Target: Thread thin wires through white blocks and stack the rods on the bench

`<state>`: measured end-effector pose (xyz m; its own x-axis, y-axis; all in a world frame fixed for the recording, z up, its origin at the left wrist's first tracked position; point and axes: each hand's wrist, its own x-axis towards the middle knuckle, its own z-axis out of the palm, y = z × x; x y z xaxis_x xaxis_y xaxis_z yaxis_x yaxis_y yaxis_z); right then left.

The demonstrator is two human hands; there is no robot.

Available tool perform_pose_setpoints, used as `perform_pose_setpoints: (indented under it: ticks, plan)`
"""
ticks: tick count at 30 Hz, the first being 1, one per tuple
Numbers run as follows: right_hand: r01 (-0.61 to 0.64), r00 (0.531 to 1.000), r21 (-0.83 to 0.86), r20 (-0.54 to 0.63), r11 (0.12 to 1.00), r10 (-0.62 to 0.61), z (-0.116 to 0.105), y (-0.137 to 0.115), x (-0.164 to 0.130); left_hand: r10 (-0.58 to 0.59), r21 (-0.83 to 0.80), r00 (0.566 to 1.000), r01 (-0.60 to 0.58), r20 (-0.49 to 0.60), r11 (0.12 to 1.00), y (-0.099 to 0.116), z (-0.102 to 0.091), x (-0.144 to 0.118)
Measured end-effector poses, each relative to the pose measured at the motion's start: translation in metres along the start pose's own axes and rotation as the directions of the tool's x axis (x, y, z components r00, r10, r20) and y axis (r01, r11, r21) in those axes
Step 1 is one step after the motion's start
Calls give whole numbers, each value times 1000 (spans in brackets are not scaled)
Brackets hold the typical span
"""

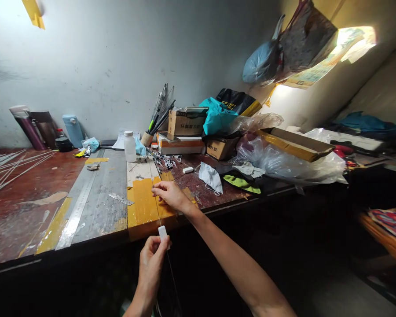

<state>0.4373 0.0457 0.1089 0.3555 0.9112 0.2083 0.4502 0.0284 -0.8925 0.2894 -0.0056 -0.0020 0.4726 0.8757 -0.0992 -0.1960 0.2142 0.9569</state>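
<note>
My left hand (152, 259) is below the workbench's front edge, pinching a small white block (163, 232) that sits on a thin wire (157, 210). The wire runs up from the block to my right hand (169, 194), which pinches it over the yellow-taped patch (141, 203) of the bench (26, 207). Below my left hand the wire hangs down into the dark.
A long steel ruler (79, 206) and a short one (120, 199) lie left of my hands. A white bottle (130, 146), a pot of rods (158, 116), cardboard boxes (185, 123), face masks (211, 176) and plastic bags (284, 160) crowd the back and right. Thin white rods (6, 169) lie far left.
</note>
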Motion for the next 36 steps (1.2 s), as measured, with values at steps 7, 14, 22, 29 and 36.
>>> perform_pose_setpoints:
  ticks: [7, 14, 22, 29, 36]
  plan:
    - [62, 964, -17, -257, 998, -65, -21, 5, -51, -15, -5, 999, 16, 30, 1000, -2, 10, 7]
    - [-175, 970, 34, -163, 984, 178, -19, 45, -144, -22, -55, 999, 25, 49, 998, -6, 27, 12]
    - [-349, 937, -130, -76, 928, 342, 10, 66, -193, -38, -57, 999, 39, 11, 998, -8, 31, 2]
    - [-324, 945, 6, -38, 946, 324, 16, 69, -200, -36, -37, 999, 35, -19, 999, -2, 25, 2]
    - [-309, 950, -68, -52, 948, 306, 20, 68, -209, -51, -30, 999, 50, -19, 998, 4, 25, 3]
